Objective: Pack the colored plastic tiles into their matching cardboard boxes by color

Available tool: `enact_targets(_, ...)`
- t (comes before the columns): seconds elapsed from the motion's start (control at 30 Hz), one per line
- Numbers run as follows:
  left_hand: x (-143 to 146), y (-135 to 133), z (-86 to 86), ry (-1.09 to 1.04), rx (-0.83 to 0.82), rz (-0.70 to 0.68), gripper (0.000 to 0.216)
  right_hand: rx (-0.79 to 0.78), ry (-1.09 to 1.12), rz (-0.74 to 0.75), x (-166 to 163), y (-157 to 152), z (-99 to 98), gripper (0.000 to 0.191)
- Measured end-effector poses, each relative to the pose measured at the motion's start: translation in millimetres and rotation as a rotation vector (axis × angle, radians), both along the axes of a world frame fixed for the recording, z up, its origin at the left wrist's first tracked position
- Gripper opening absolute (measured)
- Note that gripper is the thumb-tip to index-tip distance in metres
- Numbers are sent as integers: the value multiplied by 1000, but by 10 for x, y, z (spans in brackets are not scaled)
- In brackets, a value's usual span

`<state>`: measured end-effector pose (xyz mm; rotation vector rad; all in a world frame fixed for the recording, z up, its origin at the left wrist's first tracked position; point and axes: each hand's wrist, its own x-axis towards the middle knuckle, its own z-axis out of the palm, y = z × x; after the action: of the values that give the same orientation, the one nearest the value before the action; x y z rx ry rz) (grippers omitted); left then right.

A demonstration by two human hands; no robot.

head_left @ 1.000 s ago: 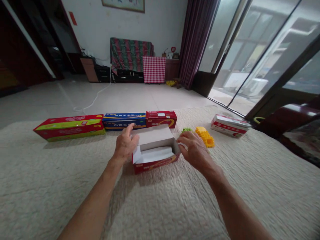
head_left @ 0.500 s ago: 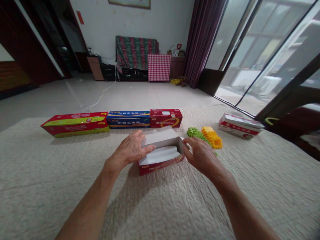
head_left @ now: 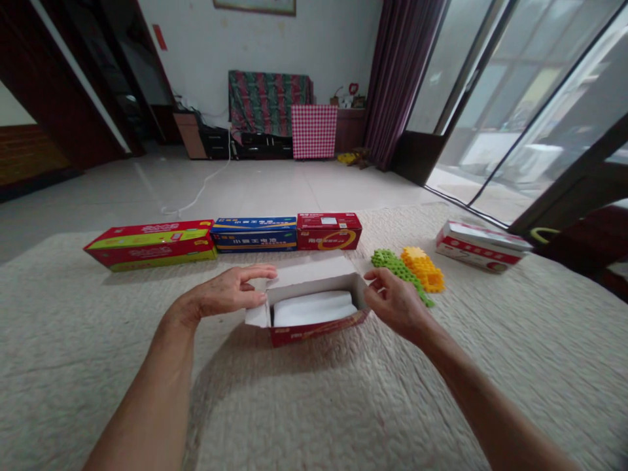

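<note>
A small red box (head_left: 314, 327) lies open on the cream quilted surface (head_left: 343, 405), its white lid flap folded back and a white roll (head_left: 314, 307) inside. My left hand (head_left: 228, 294) rests at the box's left end, fingers stretched out over the side flap. My right hand (head_left: 395, 302) is at the right end, fingers curled against the box wall. Both hands touch the box; neither lifts it.
Behind the open box stand a long red and yellow box (head_left: 152, 243), a blue box (head_left: 254, 234) and a red box (head_left: 328, 230) in a row. Green (head_left: 395, 263) and yellow (head_left: 424, 268) lattice pieces lie to the right, with a white and red box (head_left: 481, 245) beyond.
My left hand has slid off the box's top to its left end, and the side flap there has swung out. The lid flap lies further back. My right hand stays at the right end.
</note>
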<state>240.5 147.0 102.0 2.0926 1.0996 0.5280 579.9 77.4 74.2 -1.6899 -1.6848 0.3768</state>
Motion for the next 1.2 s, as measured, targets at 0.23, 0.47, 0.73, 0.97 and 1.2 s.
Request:
enact_targets(0.23, 59, 60, -249, -284, -161, 42, 52, 213, 77, -54, -38, -13, -149, 9)
enact_targets(0.47, 137, 87, -562, -597, -361, 175, 46, 286, 164, -27, -48, -55, -282, 9)
enact_targets(0.73, 91, 132, -638, -599, -387, 249, 54, 336, 98, 76, 45, -88, -230, 11)
enact_targets(0.97, 124, 114, -613, -569, -395, 162, 68, 199, 301, 37, -2, -131, -240, 11)
enact_targets(1.2, -21, 134, -599, -459, -408, 131, 70, 93, 429, 79, -60, -241, -205, 14)
